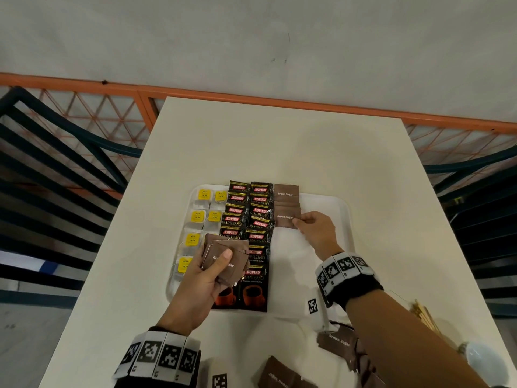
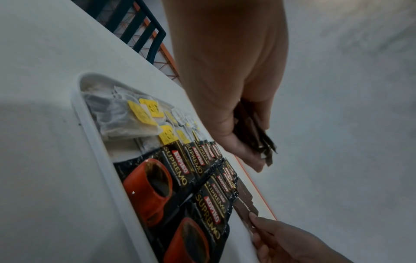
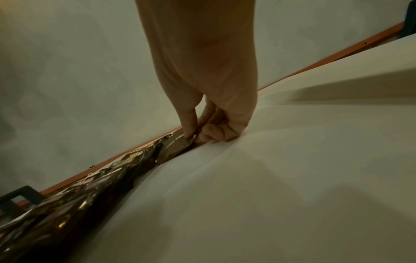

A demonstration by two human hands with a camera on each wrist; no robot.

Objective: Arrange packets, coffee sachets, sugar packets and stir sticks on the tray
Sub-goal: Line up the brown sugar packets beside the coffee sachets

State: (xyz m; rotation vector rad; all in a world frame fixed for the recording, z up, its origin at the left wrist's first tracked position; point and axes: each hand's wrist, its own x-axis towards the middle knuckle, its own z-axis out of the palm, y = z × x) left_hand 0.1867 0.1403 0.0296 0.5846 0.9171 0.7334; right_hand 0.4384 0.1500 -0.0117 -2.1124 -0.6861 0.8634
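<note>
Brown sugar packet pinched in my right hand lies on the white tray, just right of the coffee sachets; my left hand grips a stack of sugar packets.

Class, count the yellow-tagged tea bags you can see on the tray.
6 tea bags on the tray, left side: a far pair, a second pair, then two singles nearer. The left hand may hide more.

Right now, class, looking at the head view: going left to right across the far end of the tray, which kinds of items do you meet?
Tea bags with yellow tags → black Kopiko coffee sachets → brown sugar packets → bare tray.
</note>
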